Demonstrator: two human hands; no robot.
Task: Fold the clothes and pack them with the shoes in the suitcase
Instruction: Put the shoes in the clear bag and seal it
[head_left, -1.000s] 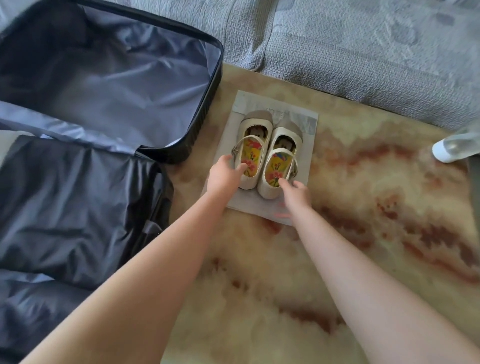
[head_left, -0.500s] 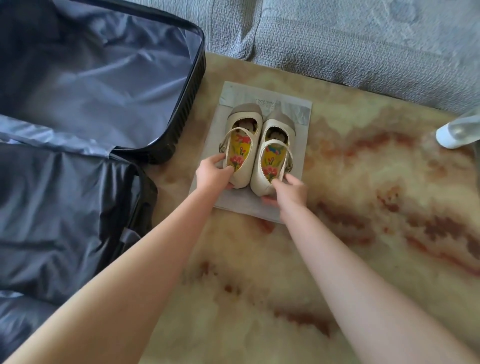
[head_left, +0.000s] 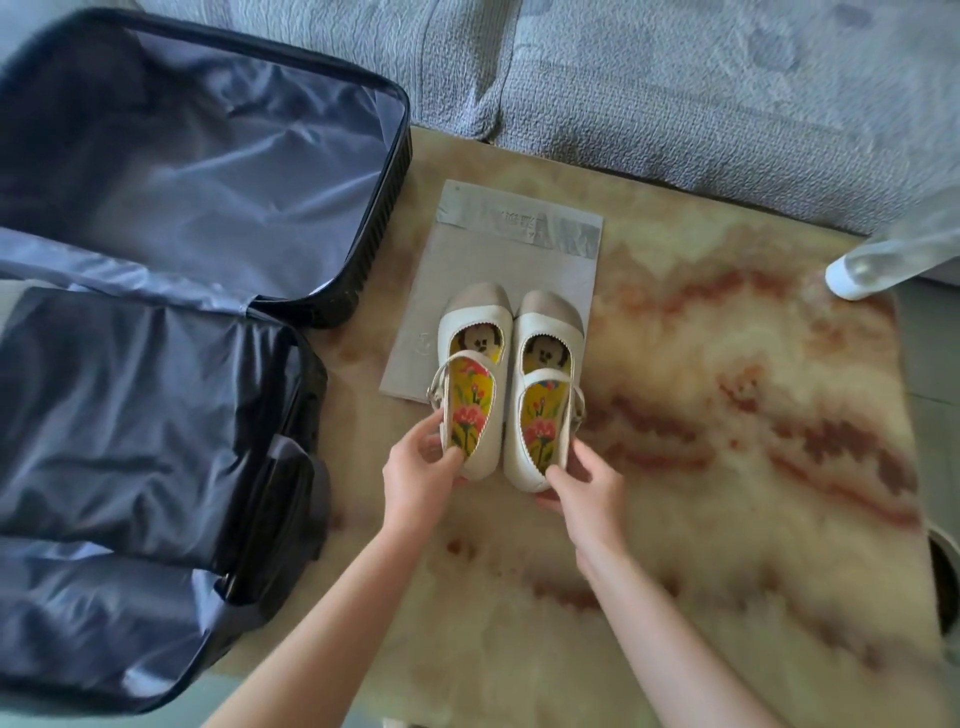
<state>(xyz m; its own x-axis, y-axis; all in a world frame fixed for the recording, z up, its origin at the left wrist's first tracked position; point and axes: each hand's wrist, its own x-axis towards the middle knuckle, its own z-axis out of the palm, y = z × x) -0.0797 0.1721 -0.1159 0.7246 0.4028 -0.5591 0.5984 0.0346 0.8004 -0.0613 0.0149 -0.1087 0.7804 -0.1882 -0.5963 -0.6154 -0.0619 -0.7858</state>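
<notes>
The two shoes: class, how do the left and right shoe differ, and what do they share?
The left shoe is pinched by the left hand, the right shoe by the right hand. The left shoe's buckle faces left, the right shoe's right. The left shoe looks rolled sideways; the right sits flatter. Both are cream with floral insoles.

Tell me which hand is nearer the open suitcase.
Left. The left hand holds the left shoe, closer to the suitcase; the right hand holds the right shoe, farther away.
</notes>
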